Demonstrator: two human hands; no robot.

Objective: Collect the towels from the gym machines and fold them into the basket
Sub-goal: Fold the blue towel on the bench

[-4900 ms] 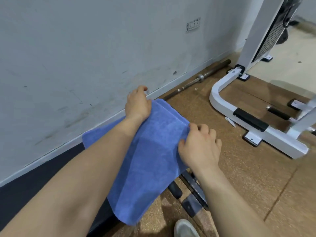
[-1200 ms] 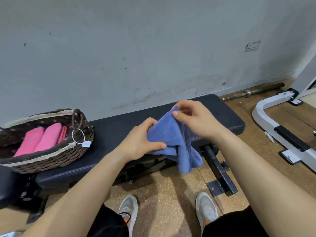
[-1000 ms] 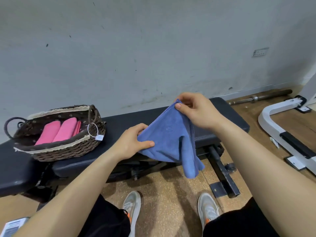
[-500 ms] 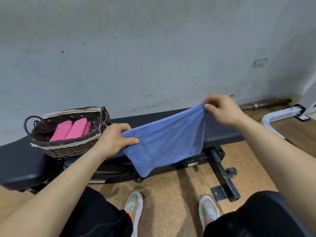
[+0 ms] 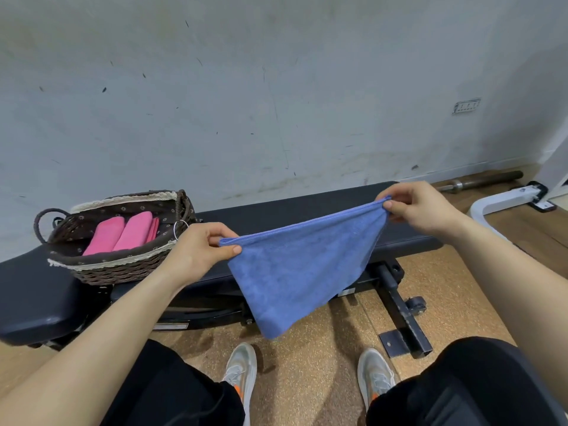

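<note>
Pinching top corners of the blue towel (image 5: 301, 272) in left hand (image 5: 196, 253) and right hand (image 5: 421, 207), we stretch it taut, likely for a square fold. Basket (image 5: 110, 265) on bench (image 5: 292, 210), frame left.

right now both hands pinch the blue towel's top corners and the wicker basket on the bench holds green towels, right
Not green: the head view shows pink towels in the wicker basket. The rest holds: left hand and right hand pinch the blue towel at its top corners, and the basket sits on the bench.
</note>
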